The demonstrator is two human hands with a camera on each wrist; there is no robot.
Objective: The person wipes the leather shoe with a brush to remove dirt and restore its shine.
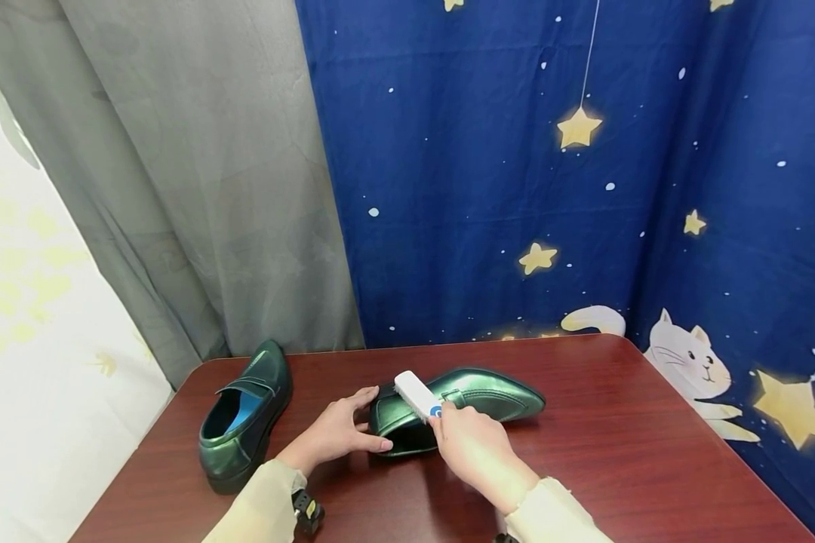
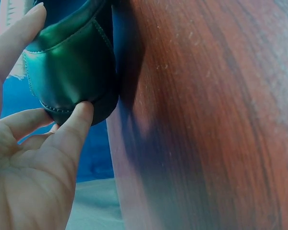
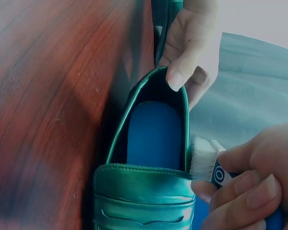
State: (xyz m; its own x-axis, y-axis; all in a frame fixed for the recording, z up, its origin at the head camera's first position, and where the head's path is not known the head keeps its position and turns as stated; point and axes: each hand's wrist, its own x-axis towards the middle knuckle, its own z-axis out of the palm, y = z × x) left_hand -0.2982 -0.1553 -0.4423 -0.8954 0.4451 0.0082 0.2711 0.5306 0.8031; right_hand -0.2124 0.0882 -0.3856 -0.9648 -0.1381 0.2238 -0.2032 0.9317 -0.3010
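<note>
A green loafer (image 1: 505, 394) lies tipped on its side on the table, toe to the right. My left hand (image 1: 339, 428) holds it by the heel; in the right wrist view the thumb (image 3: 176, 80) hooks over the collar, and in the left wrist view fingers press the back of the heel (image 2: 69, 79). My right hand (image 1: 478, 446) grips a white-headed brush (image 1: 414, 391) by its handle. Its white bristles (image 3: 202, 159) meet the side of the loafer at the opening's edge. A blue insole (image 3: 153, 136) shows inside.
A second green loafer (image 1: 244, 441) stands upright at the table's left, toe toward the back. The reddish-brown wooden table (image 1: 652, 452) ends at a grey curtain (image 1: 224, 188) and a blue star-patterned curtain (image 1: 475, 188).
</note>
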